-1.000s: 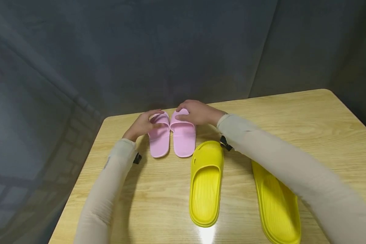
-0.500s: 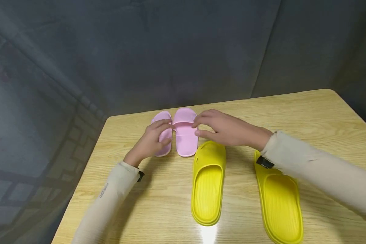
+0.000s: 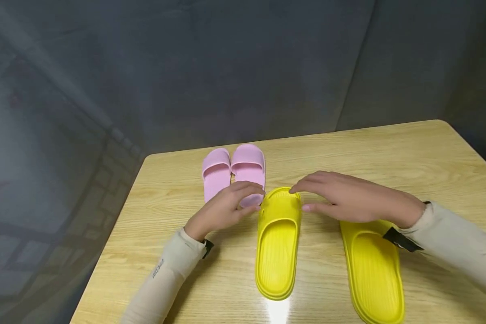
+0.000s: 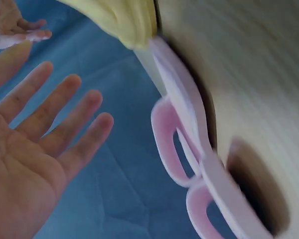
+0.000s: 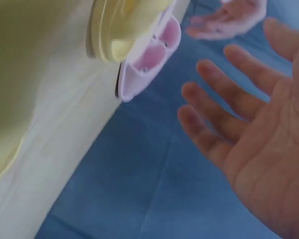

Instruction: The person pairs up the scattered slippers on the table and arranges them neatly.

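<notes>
A yellow slipper (image 3: 278, 256) lies toe-away on the table, between my two hands. My left hand (image 3: 227, 209) is at its left, fingertips close to the toe end, and overlaps the lower part of the pink slippers in the head view. My right hand (image 3: 344, 198) is at the right of the toe, fingers spread, partly over the front of a second yellow slipper (image 3: 376, 274). Both palms show bare, with fingers extended, in the wrist views. The left pink slipper (image 3: 216, 164) and right pink slipper (image 3: 248, 155) stand side by side at the table's back edge.
The wooden table (image 3: 389, 166) has a rounded back right corner. A dark grey cloth (image 3: 243, 72) hangs behind it and continues along the left side. Black straps circle both wrists over pale sleeves.
Both hands have left the pink slippers and come nearer and to the right, to either side of the yellow slipper's toe. The pink pair stays side by side at the back.
</notes>
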Available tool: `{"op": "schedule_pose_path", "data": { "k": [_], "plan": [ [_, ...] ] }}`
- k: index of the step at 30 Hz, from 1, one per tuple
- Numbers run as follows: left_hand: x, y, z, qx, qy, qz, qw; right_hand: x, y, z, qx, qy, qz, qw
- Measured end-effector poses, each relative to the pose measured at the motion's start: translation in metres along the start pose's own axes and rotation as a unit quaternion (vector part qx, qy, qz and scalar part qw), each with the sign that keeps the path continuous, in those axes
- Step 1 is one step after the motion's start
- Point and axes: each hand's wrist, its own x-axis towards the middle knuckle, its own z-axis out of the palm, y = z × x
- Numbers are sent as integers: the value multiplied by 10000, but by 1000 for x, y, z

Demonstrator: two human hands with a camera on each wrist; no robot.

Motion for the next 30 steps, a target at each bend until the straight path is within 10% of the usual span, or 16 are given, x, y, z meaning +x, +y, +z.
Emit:
{"op": "schedule_pose_path", "data": {
  "k": [19,30],
  "plan": [
    [28,28,26,697,-742,994,9898,-70,41,13,-251,-157,694,9972],
    [25,34,33,876,-1015,843,9874,-93,47,26,-477,-299,1019,9932]
  ]
}}
